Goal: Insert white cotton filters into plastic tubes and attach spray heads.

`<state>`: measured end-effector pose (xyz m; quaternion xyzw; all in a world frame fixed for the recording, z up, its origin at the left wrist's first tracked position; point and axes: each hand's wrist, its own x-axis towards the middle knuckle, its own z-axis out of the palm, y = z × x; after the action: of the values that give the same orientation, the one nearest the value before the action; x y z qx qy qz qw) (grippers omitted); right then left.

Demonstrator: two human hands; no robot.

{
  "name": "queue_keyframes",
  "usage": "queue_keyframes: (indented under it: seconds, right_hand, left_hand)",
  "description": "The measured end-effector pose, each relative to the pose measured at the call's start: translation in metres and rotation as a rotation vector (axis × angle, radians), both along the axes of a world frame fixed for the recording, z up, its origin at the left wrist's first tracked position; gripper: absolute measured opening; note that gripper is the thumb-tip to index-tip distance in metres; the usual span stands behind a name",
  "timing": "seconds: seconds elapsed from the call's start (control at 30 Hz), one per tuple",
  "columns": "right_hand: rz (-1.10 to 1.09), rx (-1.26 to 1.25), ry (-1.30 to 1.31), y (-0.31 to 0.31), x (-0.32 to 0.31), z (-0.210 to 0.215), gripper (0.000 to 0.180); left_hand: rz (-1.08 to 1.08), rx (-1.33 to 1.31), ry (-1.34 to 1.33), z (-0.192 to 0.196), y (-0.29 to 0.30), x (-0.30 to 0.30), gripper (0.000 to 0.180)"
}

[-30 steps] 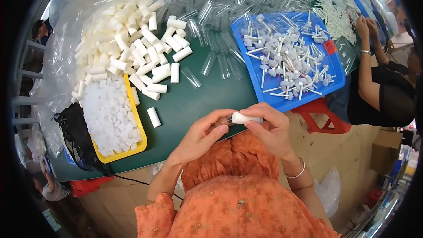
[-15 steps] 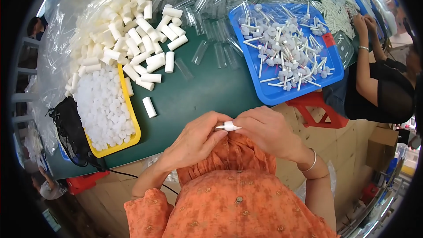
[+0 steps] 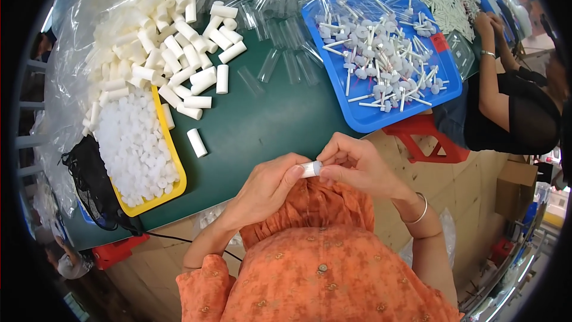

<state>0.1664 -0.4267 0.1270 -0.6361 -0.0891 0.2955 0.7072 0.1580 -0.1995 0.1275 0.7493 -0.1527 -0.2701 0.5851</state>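
Observation:
In front of my orange clothing, my left hand is closed around a short white cylinder, thumb and fingers on its left part. At its right end sits a pale bluish-grey end piece. My right hand pinches that end piece between thumb and fingertips. What lies inside the cylinder is hidden. Nearest on the table is a lone white foam-like cylinder, lying left of my hands. The blue tray at the right holds many white sticks with pale grey round pieces on them.
A yellow tray of small white caps stands at left, beside a black mesh bag. Behind it are heaped white cylinders. Clear plastic tubes cover the back. A co-worker sits at right, near a red stool.
The cylinder has turned: a thin rod stuck out at its left before, and now its grey end shows at the right. My right fingers have shifted onto that end.

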Motion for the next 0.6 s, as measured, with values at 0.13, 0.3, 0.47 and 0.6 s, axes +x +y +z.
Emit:
queue_keyframes:
  seconds: [0.13, 0.3, 0.47, 0.6]
  right_hand:
    - [0.127, -0.045, 0.061, 0.0, 0.006, 0.0, 0.009]
    - [0.178, -0.138, 0.064, 0.006, -0.015, -0.013, 0.01]
    - [-0.516, -0.045, 0.063, 0.002, -0.095, -0.065, 0.014]
    - [-0.488, -0.068, -0.018, 0.037, -0.091, -0.061, 0.026]
  left_hand:
    - [-0.002, 0.199, -0.251, -0.002, -0.006, -0.015, 0.015]
    - [0.05, 0.289, -0.413, -0.008, -0.009, -0.037, 0.014]
    - [0.106, -0.246, 0.401, -0.031, -0.019, -0.058, 0.019]
    - [0.355, -0.356, 0.372, -0.062, -0.046, -0.053, 0.019]
